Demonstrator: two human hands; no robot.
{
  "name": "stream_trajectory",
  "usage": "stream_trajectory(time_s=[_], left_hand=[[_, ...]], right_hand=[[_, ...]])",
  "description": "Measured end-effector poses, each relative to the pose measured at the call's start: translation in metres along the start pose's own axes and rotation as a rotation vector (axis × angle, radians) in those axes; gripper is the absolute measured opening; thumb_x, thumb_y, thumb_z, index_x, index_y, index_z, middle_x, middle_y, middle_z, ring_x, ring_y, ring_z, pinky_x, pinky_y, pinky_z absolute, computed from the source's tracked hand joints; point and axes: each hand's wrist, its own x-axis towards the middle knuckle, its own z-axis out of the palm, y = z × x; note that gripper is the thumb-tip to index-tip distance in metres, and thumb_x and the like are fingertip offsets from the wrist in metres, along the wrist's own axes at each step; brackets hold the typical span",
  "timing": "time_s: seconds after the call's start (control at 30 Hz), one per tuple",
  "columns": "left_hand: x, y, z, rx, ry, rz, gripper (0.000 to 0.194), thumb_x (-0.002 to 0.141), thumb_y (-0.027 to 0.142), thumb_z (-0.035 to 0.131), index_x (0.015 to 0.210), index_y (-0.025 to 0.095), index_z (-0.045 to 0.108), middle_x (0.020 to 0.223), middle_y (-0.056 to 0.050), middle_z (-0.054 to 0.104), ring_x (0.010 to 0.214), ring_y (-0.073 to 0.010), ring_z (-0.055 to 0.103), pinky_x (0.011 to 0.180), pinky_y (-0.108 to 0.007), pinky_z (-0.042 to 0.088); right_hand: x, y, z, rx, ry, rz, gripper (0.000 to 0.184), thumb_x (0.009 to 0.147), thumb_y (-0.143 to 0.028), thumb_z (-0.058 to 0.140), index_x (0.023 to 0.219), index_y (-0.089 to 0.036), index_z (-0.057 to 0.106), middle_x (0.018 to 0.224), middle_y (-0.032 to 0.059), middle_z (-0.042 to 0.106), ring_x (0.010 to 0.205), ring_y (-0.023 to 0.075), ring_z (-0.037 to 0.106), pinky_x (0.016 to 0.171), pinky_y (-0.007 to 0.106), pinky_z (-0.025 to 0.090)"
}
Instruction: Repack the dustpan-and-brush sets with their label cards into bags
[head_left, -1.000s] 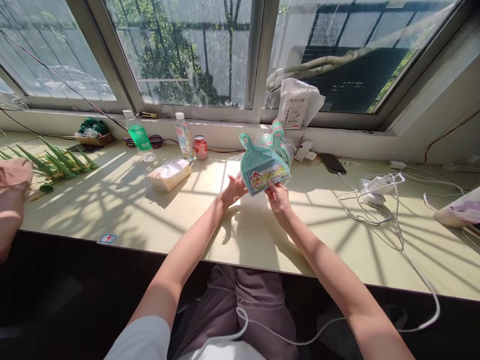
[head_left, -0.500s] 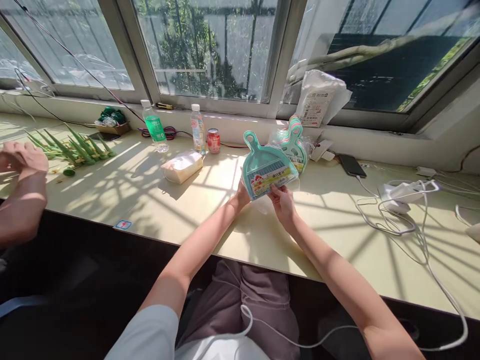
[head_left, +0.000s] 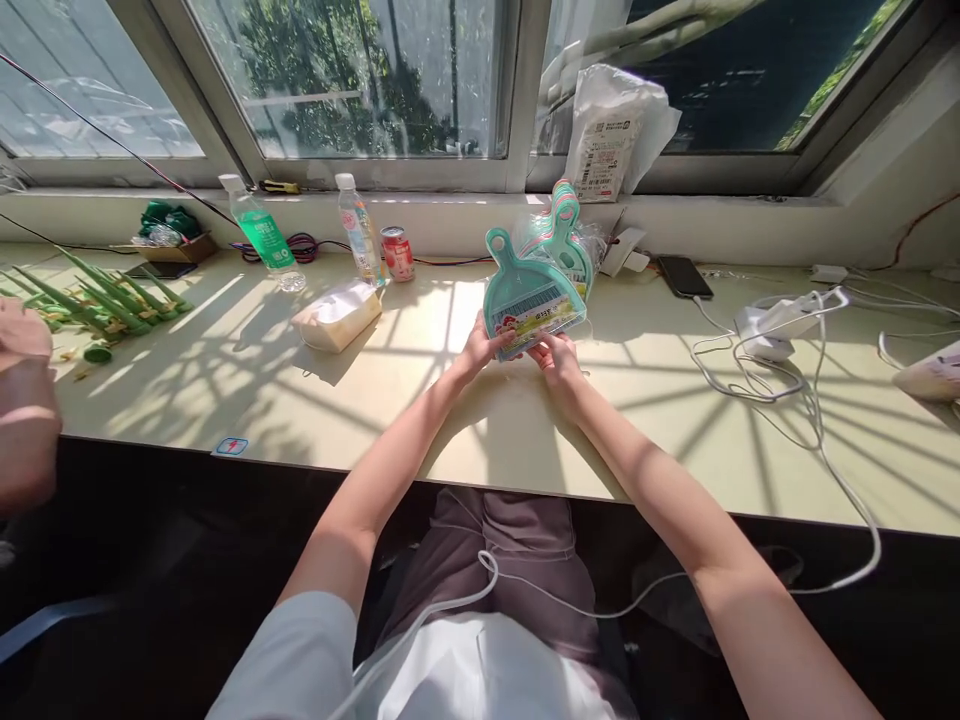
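A teal mini dustpan (head_left: 529, 285) in clear wrapping, with a printed label and the bristles of a brush showing, is held up over the table with its handle pointing up. My left hand (head_left: 480, 347) grips its lower left edge, thumb over the front. At the bottom edge, my right hand (head_left: 556, 357) is closed on it, with some fingers hidden behind. Just beyond stands a bunch of similar dustpans (head_left: 564, 222) in clear plastic, leaning by the window wall and partly covered by the held one.
Left of my hands are a tissue pack (head_left: 341, 316), a red can (head_left: 397, 254) and two bottles, one with a green label (head_left: 262, 238). On the right lie a phone (head_left: 684, 277) and tangled white cables (head_left: 750, 375). Another person's hand (head_left: 24, 340) is near green plant stalks (head_left: 105, 300).
The view has shifted, so the table things appear further left and higher. My left thumb has come over the dustpan's front, and my right hand has moved lower along its bottom edge.
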Motion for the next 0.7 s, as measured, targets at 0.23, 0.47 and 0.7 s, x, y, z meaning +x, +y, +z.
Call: stream_trajectory(time_s=[0.23, 0.47, 0.7], left_hand=[[-0.001, 0.007, -0.011, 0.043, -0.005, -0.05, 0.079, 0.074, 0.017, 0.098, 0.145, 0.022, 0.063, 0.117, -0.012, 0.084, 0.119, -0.0405, 0.077, 0.106, -0.062, 0.06], [-0.001, 0.018, -0.017, 0.108, 0.01, -0.099, 0.066, 0.086, 0.022, 0.088, 0.147, 0.018, 0.064, 0.122, -0.014, 0.083, 0.107, -0.0342, 0.079, 0.099, -0.052, 0.062], [0.011, 0.034, -0.036, 0.078, 0.178, -0.135, 0.049, 0.087, 0.026, 0.081, 0.133, 0.015, 0.07, 0.096, -0.01, 0.081, 0.088, -0.0306, 0.079, 0.071, -0.04, 0.064]], right_hand=[[0.016, -0.014, -0.007, -0.058, -0.053, 0.077, 0.03, 0.089, -0.043, 0.09, 0.105, -0.024, 0.073, 0.091, 0.0077, 0.085, 0.085, 0.0281, 0.085, 0.08, 0.045, 0.074], [0.028, -0.037, -0.027, -0.346, 0.018, 0.138, 0.041, 0.095, -0.058, 0.086, 0.09, -0.019, 0.077, 0.063, 0.0087, 0.077, 0.048, 0.0232, 0.072, 0.044, 0.031, 0.057], [0.031, -0.059, -0.062, -0.672, 0.262, -0.354, 0.016, 0.093, -0.038, 0.084, 0.101, -0.024, 0.082, 0.103, 0.0113, 0.087, 0.099, 0.031, 0.084, 0.094, 0.047, 0.068]])
